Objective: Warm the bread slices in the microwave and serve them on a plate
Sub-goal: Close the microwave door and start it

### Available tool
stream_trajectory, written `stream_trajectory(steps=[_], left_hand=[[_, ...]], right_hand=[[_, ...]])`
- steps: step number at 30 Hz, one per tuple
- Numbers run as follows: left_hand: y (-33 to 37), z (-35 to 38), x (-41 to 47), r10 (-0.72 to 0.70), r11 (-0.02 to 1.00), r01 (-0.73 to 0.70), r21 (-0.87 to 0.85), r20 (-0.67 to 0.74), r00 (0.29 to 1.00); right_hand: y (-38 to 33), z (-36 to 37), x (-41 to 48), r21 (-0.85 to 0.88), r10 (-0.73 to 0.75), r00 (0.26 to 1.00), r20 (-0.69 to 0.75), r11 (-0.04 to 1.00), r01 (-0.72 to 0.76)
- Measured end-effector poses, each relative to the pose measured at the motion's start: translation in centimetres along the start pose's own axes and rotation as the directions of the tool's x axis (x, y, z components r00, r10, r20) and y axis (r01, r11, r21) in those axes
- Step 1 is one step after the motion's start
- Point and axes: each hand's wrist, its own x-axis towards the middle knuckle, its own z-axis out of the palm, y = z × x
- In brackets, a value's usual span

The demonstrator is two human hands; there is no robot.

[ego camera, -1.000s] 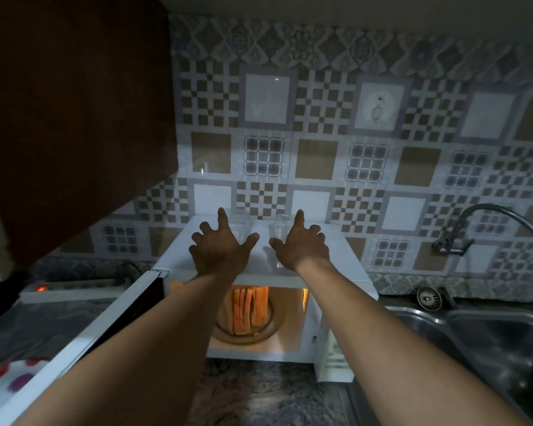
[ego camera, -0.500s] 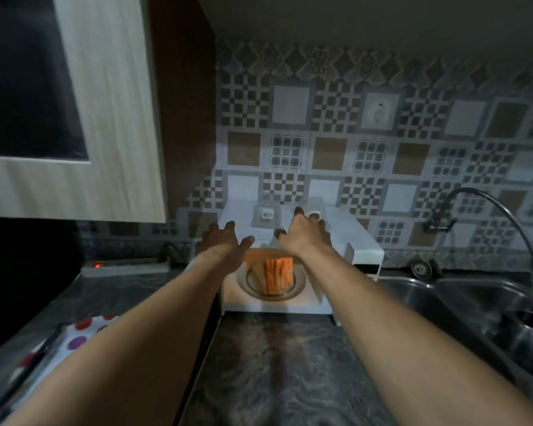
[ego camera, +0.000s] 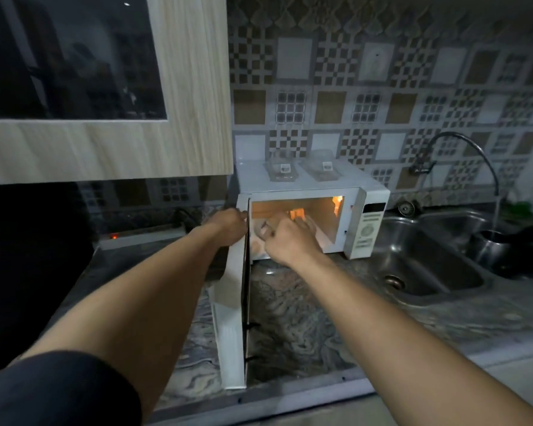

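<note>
The white microwave stands on the marble counter, its inside lit orange. Its door is swung out toward me. Orange-lit bread slices stand in the cavity, mostly hidden by my right hand. That hand reaches into the opening with its fingers curled at the pale near rim of the plate under the bread. My left hand is outside the door, at its top corner by the hinge. Its fingertips reach the door's edge, and I cannot see whether they hold it.
Two clear glass containers lie on top of the microwave. A steel sink with a curved tap and a steel pot is at the right. A power strip glows red on the left, under a wall cabinet.
Both hands came down from the microwave's top. The right hand went into the lit cavity and the left moved to the door's top corner. My view pulled back and lower.
</note>
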Motion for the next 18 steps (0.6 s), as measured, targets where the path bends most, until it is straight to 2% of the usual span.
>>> stream_trajectory(steps=[3, 7, 13, 18], left_hand=[[-0.3, -0.2, 0.1, 0.047, 0.997, -0.048, 0.058, 0.017, 0.999], [-0.1, 0.0, 0.3, 0.095, 0.994, -0.098, 0.048, 0.061, 0.994], [0.2, 0.0, -0.2, 0.201, 0.964, -0.220, 0.149, 0.132, 0.971], [0.1, 1.2, 0.2, 0.267, 0.948, -0.286, 0.143, 0.138, 0.954]], right_hand=[[-1.4, 1.2, -1.8, 0.053, 0.010, 0.999, 0.032, 0.999, -0.012], [-2.9, 2.4, -3.9, 0.058, 0.003, 0.997, 0.082, 0.998, -0.008], [-3.4, 3.3, -5.6, -0.023, 0.098, 0.956, 0.278, 0.995, -0.095], [-2.4, 2.1, -5.7, -0.067, 0.135, 0.948, 0.289, 0.990, -0.121]])
